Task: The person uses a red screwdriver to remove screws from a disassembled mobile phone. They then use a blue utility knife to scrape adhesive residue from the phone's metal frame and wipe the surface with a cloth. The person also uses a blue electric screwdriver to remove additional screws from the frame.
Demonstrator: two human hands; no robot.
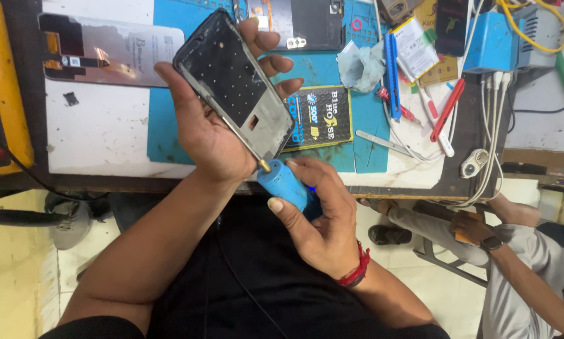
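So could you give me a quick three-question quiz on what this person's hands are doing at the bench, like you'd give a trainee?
1. Which hand holds the phone frame?
2. True or false: the blue tool rests on the table, untouched.
3. Where does the tool's brass tip sit? A) at the frame's lower corner B) on the grey cloth C) on the red-handled tool

Key
1. The left hand, fingers curled round the far edge.
2. False: the right hand grips it, off the blue mat.
3. A.
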